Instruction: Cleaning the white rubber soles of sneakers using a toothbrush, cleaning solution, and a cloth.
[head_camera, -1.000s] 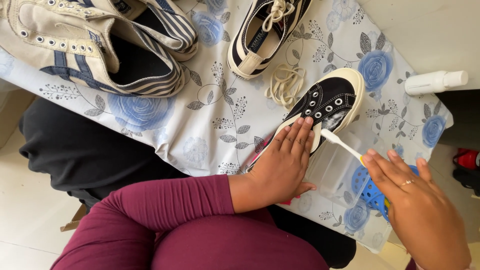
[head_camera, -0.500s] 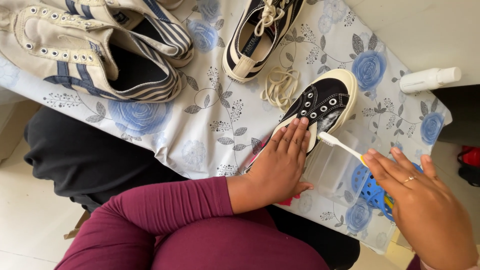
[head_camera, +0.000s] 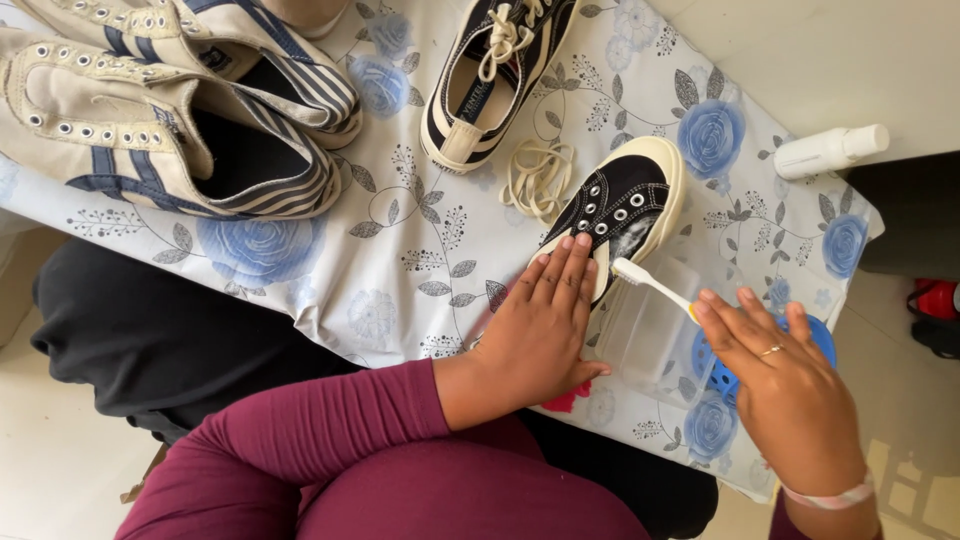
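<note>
A black canvas shoe (head_camera: 628, 203) with a cream sole and no laces lies on the flowered tablecloth (head_camera: 430, 250). My left hand (head_camera: 535, 325) rests flat on its rear half, fingers together, pressing it down. My right hand (head_camera: 785, 395) grips a white toothbrush (head_camera: 650, 283) by its handle. The bristle head sits at the shoe's side, next to a patch of white foam. A loose cream shoelace (head_camera: 535, 175) lies just beyond the shoe.
A second black shoe with laces (head_camera: 480, 85) stands further back. Two cream shoes with blue stripes (head_camera: 170, 110) lie at the left. A clear plastic tub (head_camera: 655, 335) and a blue perforated basket (head_camera: 725, 365) sit under my right hand. A white bottle (head_camera: 830, 150) lies at the right.
The toothbrush head has slid down from the shoe's top to its side edge. The view has shifted a little; my left hand stays pressed on the shoe.
</note>
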